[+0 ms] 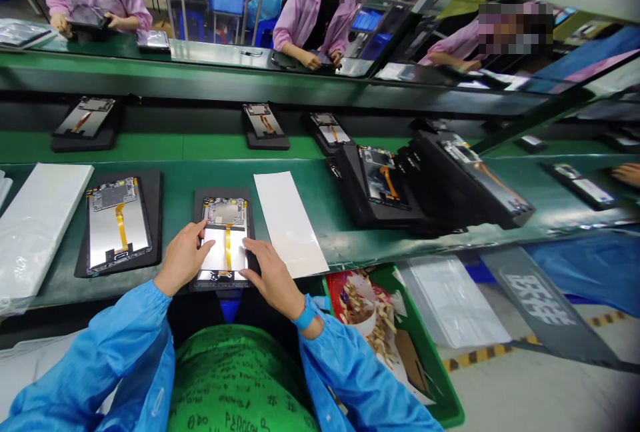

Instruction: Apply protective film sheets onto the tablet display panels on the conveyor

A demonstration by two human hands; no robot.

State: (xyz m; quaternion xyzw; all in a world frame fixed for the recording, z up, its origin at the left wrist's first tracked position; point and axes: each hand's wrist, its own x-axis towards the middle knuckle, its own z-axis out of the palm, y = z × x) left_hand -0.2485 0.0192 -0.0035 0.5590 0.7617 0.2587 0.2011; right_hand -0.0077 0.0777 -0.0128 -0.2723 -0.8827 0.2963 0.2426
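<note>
At the bench's left end: we log a plastic-wrapped white stack [45, 232], lying slantwise on the green bench [207, 175].
Left tablet assembly [105, 232]: interior exposed, lying on a dark pad [156, 219]; neither of our hands touches it.
Left hand [183, 259]: fingers bent at the left edge of the centre tablet assembly [216, 252], thumb over its silver face; pinching or merely steadying, we cannot tell.
Centre tablet assembly: directly before us near the bench's front edge, on its own pad, circuit board [223, 213] at the far end. We judge the step in hand to be aligning or pressing down at the face; we cannot tell which.
Orange flex cable [229, 249]: runs down the middle, between our hands. The next move, in our judgement, calls for light, even pressure at the edges, clear of this strip.
Right hand [275, 279]: fingertips and thumb spread along the right edge, touching; firmness of hold unclear.
White sheet [290, 225]: flat, just beyond the right hand.
Green bin [443, 379]: below bench level, holding scraps.
Stacked dark pads [425, 185]: farther right, tablet assemblies on top.
</note>
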